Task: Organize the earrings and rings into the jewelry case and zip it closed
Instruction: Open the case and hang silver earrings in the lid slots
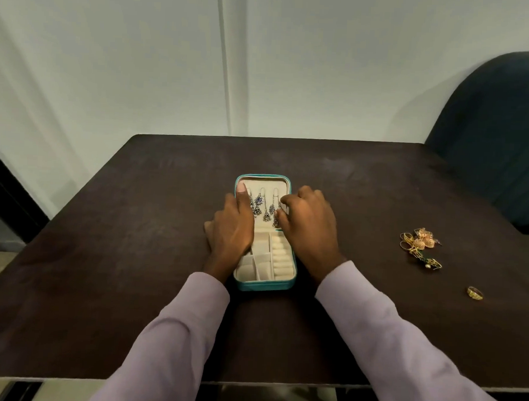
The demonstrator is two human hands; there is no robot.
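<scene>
A teal jewelry case (264, 286) lies open at the table's middle, its cream lid flat at the far side. Several silver drop earrings (263, 204) hang in the lid. The near half has dividers and a ring roll (280, 255). My left hand (233, 226) rests on the case's left edge, with its thumb pressed on the lid's upper left. My right hand (309, 225) is at the right edge, its fingertips pinched at the rightmost silver earring. A heap of gold earrings and rings (420, 245) and a single gold ring (475, 293) lie on the table to the right.
The dark wooden table (133, 255) ends at a pale wall behind. A dark blue chair (496, 134) stands at the table's far right corner.
</scene>
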